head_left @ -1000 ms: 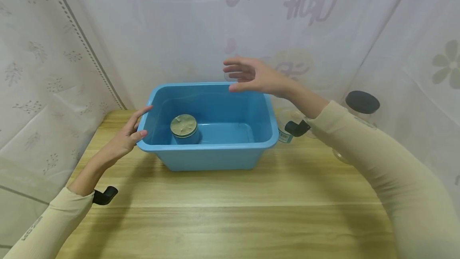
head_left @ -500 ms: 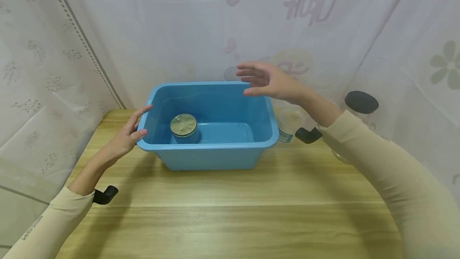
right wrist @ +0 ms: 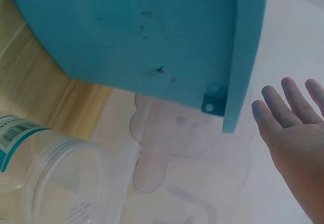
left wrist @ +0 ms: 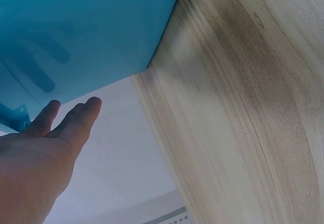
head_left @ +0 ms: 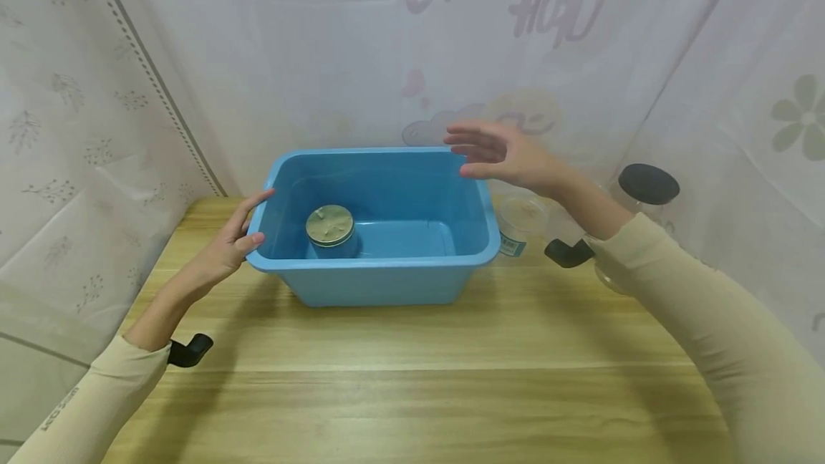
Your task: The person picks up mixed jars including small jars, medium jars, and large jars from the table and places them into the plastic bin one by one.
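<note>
A blue plastic tub (head_left: 377,281) stands on the table, its left wall also close in the left wrist view. My left hand (head_left: 219,253) holds its left rim, thumb and index finger over the edge and other fingers (left wrist: 81,120) below, outside the wall. Inside the tub, toward the left, sits a round tin (head_left: 331,228) with a dented gold-coloured lid. Raised near the back right corner, my right hand (head_left: 512,156) has its fingers spread loosely with nothing in them. In the right wrist view those fingers (right wrist: 276,107) are apart from the tub's rim.
Just right of the tub stands a clear plastic jar (right wrist: 71,183) with a teal label, partly behind the right forearm in the head view. Farther right is a clear container with a black lid (head_left: 648,184). Printed curtains (head_left: 309,56) hang behind and beside the wooden table (head_left: 399,392).
My right hand has drifted right and slightly down, from over the tub's back rim toward its back right corner. The left hand, tub and tin have stayed in place.
</note>
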The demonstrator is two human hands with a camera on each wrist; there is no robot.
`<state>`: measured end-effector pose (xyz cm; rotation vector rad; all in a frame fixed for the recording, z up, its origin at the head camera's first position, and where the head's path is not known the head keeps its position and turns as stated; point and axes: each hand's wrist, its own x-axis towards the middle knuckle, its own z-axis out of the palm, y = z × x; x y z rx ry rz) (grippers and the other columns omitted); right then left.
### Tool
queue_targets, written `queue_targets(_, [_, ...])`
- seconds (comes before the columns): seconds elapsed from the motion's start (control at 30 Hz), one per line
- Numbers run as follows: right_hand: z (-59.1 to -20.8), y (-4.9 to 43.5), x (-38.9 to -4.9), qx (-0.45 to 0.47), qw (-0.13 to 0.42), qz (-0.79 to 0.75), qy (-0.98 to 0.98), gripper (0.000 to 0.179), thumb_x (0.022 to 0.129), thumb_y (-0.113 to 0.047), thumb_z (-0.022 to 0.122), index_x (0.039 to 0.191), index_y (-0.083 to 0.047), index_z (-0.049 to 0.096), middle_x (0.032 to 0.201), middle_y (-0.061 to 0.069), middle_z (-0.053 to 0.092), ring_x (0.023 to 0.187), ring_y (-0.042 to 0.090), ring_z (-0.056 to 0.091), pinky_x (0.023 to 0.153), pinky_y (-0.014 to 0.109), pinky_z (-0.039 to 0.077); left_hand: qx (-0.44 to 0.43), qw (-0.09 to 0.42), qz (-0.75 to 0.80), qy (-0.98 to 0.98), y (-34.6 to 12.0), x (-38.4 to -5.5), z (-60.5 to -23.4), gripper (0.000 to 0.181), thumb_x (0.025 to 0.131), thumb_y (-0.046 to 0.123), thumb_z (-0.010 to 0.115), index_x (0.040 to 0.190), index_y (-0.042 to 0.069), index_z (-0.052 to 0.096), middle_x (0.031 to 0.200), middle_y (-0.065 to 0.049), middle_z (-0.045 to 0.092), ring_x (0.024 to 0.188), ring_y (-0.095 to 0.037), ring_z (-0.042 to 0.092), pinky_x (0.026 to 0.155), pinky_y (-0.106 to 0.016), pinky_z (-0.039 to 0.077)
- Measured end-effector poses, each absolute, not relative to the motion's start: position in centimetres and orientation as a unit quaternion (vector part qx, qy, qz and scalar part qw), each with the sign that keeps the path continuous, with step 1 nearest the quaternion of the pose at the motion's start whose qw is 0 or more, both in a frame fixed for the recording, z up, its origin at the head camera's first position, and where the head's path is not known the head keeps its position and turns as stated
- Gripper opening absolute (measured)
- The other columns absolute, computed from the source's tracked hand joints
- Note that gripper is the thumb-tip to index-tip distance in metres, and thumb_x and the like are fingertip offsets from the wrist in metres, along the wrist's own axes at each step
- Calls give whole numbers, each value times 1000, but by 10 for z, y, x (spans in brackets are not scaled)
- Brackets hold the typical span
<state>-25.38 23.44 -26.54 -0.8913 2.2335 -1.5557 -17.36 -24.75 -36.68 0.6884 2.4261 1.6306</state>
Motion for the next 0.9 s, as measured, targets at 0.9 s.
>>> queue_targets(0.9, [-301,298,-246,-256,80,-562,782,63,98,-7,69,155,-13,42,154,13,43,141,34,38,101,30,44,223,73,540,808,-247,-172,-365,64,110,21,46,164,24,13,131,-39,49,105,-33,62,81,-29,52])
